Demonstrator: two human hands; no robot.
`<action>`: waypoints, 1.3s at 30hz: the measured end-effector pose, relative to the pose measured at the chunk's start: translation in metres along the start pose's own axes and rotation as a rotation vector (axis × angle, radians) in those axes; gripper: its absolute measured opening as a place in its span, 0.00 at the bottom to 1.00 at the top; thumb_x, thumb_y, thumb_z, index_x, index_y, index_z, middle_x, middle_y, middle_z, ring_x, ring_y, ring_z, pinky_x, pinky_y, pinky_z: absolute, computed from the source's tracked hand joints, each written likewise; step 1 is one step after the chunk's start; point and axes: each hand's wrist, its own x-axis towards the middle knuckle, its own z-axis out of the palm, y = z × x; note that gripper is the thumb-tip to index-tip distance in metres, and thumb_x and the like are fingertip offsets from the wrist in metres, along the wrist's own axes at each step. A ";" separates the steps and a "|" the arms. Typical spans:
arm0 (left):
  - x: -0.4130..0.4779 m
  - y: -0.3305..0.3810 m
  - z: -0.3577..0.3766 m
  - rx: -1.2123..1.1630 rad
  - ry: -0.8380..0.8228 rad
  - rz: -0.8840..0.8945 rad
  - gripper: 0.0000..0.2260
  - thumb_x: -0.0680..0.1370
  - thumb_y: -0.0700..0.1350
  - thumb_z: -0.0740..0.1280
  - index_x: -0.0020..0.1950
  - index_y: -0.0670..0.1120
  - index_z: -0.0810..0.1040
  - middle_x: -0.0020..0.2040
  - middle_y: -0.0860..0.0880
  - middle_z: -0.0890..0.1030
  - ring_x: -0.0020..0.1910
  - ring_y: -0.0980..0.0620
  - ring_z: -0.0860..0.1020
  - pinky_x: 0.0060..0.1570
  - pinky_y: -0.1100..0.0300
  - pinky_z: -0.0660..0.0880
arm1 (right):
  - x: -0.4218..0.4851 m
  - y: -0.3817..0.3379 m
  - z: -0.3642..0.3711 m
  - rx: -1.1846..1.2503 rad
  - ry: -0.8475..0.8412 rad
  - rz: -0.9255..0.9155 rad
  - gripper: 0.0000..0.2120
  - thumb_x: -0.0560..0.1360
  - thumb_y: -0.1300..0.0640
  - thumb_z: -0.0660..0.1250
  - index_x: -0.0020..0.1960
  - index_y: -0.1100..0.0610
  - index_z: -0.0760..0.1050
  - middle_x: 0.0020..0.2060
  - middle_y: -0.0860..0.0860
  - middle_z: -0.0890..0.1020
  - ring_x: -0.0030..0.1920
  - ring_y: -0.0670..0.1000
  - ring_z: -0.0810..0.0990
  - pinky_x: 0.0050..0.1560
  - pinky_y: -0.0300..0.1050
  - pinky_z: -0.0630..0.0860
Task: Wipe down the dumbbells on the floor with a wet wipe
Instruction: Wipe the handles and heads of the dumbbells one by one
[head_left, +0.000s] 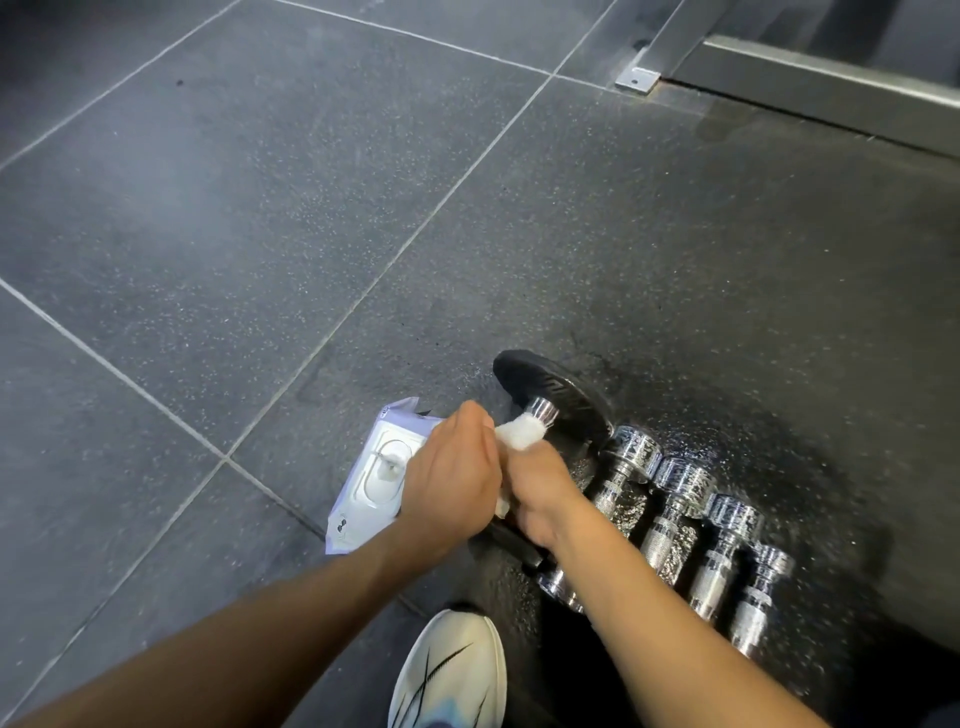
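A dumbbell with black plates (556, 392) lies on the dark floor, its chrome end (543, 410) pointing toward me. A white wet wipe (519, 432) is bunched round its handle. My right hand (540, 501) is closed round the handle over the wipe, and the handle itself is hidden under it. My left hand (452, 480) is closed right beside it, its fingers against the wipe's left edge. Several chrome dumbbells (670, 519) lie side by side just right of my right hand.
A white and lilac wet wipe pack (371, 483) lies on the floor, partly under my left hand. My white shoe (449, 675) is at the bottom centre. A metal frame rail (810, 83) with a bolted foot plate (636, 80) runs along the top right. Grey floor tiles (208, 208) spread to the left.
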 end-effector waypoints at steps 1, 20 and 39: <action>0.000 0.000 0.000 0.014 -0.001 -0.003 0.11 0.83 0.52 0.48 0.47 0.50 0.66 0.40 0.53 0.75 0.40 0.50 0.73 0.39 0.53 0.64 | 0.005 -0.007 -0.002 0.156 0.010 -0.017 0.05 0.81 0.60 0.68 0.56 0.59 0.78 0.46 0.59 0.84 0.40 0.54 0.83 0.40 0.47 0.80; 0.003 -0.001 0.004 0.008 -0.010 -0.055 0.11 0.84 0.53 0.50 0.49 0.50 0.67 0.39 0.52 0.76 0.40 0.47 0.75 0.43 0.51 0.68 | 0.035 -0.010 0.005 0.058 0.231 0.046 0.16 0.79 0.54 0.70 0.60 0.64 0.76 0.53 0.61 0.84 0.51 0.60 0.85 0.47 0.52 0.83; 0.001 0.001 0.002 -0.022 0.015 -0.089 0.09 0.84 0.49 0.50 0.48 0.50 0.66 0.38 0.53 0.74 0.39 0.47 0.75 0.41 0.50 0.69 | -0.017 0.012 0.000 -0.459 0.100 0.015 0.14 0.72 0.61 0.71 0.56 0.63 0.80 0.47 0.56 0.86 0.45 0.55 0.85 0.39 0.43 0.78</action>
